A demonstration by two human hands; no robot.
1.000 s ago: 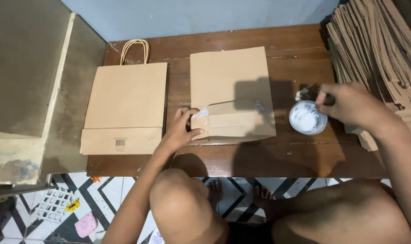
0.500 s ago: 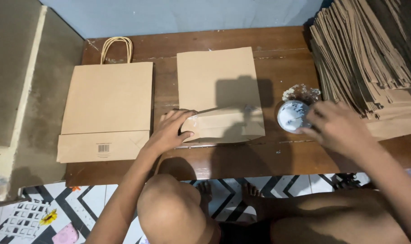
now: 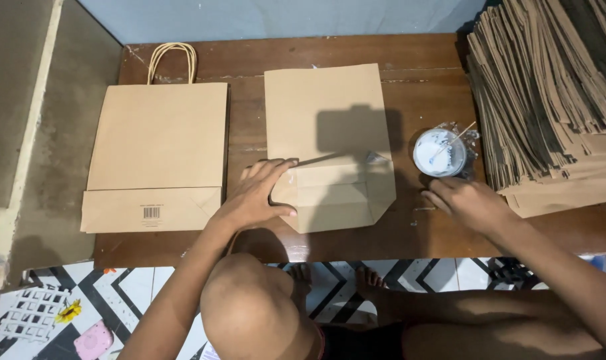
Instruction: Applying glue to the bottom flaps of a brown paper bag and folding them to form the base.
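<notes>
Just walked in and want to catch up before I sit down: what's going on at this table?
A person is working on brown paper bags at a wooden table. Their left hand presses flat on the folded bottom of an unfinished paper bag lying in the middle. Their right hand rests on the table just below a small cup of white glue with a thin stick in it. A finished bag with handles lies to the left, and a big stack of flat bags sits at the right.

A dark wooden surface (image 3: pixel 423 53) carries a finished handled paper bag (image 3: pixel 157 153) at its left edge, an unfinished bag (image 3: pixel 329 113) at centre, a glue cup (image 3: pixel 439 153) and stacked flat bags (image 3: pixel 549 100) at the right edge.
</notes>
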